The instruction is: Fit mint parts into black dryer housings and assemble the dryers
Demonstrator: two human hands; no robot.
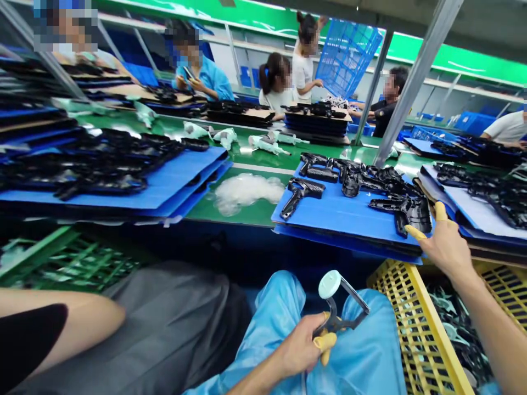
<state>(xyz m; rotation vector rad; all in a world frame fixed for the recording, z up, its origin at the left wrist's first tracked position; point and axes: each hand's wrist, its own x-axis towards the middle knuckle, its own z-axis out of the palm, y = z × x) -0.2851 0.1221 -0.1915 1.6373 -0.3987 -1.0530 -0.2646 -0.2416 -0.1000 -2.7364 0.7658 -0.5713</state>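
Green and long, the counter (242, 156) runs across in front of us, and a person in a blue smock (209, 77) sits on the far side with other workers. Just ahead of us on the counter lies a blue board (341, 219). Black plastic parts (382, 181) sit on top of it, shaped a bit like toy guns, and more of them lie on other boards to each side. A soft heap of clear plastic (247, 192) sits just beside our board. Down on our right is a yellow crate (415, 323) full of pale green pieces (457, 329). Our own blue smock (362, 345) covers our lap. Our left hand (300, 345) is low over the lap, and its grip is shut around a metal tool (343, 307) with a round pale green end. Our right hand (447, 247) is up just beside the board's edge, near the black parts, and its grip is apart, holding nothing. Yellow finger covers (325, 343) sit on our fingers.
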